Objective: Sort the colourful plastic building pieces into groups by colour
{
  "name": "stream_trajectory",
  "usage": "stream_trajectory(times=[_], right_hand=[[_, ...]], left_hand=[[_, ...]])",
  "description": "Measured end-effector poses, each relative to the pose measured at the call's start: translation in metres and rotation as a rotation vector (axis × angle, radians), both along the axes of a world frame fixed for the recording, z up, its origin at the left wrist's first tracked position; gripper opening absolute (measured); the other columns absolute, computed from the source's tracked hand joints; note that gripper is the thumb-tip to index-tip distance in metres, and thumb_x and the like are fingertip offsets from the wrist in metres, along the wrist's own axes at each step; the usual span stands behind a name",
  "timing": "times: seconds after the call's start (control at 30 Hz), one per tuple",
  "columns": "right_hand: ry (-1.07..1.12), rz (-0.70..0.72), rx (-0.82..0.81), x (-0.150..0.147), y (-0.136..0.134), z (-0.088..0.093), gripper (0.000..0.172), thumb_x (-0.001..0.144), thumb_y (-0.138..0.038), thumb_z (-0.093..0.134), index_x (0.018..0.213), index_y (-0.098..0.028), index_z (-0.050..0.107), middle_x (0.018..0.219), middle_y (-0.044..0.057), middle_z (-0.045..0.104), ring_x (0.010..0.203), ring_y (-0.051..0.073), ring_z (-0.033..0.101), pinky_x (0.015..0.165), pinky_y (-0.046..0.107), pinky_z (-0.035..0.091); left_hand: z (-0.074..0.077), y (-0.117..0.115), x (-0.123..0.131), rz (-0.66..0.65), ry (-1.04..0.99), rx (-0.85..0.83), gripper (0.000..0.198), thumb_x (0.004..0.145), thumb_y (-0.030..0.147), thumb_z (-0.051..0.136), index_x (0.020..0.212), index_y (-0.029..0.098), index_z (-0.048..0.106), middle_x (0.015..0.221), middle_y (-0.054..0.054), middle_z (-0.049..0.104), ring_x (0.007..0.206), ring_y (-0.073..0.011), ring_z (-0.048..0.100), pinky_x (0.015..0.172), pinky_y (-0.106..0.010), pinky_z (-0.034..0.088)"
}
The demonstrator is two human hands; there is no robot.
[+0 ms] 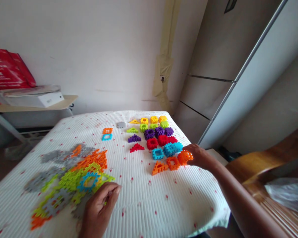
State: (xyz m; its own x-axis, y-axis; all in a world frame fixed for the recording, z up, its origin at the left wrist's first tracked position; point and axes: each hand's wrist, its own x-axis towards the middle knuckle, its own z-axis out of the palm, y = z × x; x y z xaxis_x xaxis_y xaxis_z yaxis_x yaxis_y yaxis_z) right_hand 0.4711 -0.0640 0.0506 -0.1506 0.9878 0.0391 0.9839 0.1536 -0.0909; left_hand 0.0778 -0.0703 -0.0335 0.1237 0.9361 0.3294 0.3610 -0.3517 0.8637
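My right hand (197, 154) reaches to the right side of the table, its fingers closed around an orange window-patterned building tile (185, 157) at the end of the front row. Beside it are an orange square-frame tile (173, 163), an orange triangular tile (159, 167) and a stack of blue tiles (172, 148). My left hand (100, 206) is curled closed at the near edge of a mixed pile. A speck of yellow-green shows between its fingers; whether it is held is unclear. A blue square-frame tile (88, 181) lies on green tiles (67, 181) next to that hand.
Sorted rows stand behind: red tiles (152, 143), purple tiles (149, 133), green tiles (143, 127) and yellow tiles (154, 119). Grey tiles (43, 178) lie left. A white cloth (139, 205) covers the table. A wooden chair (270, 158) stands right, near a refrigerator (206, 82).
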Motion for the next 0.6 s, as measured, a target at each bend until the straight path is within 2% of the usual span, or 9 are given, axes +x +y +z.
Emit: stream_trajectory(times=[0.6], right_hand=[[-0.074, -0.021, -0.093, 0.003, 0.007, -0.017, 0.055, 0.065, -0.021, 0.068, 0.118, -0.022, 0.055, 0.115, 0.008, 0.06, 0.107, 0.025, 0.052, 0.088, 0.037, 0.041]], left_hand=[[-0.003, 0.002, -0.001, 0.008, -0.003, 0.002, 0.019, 0.079, 0.037, 0.057, 0.076, 0.019, 0.06, 0.071, -0.001, 0.062, 0.07, -0.0155, 0.062, 0.065, -0.021, 0.05]])
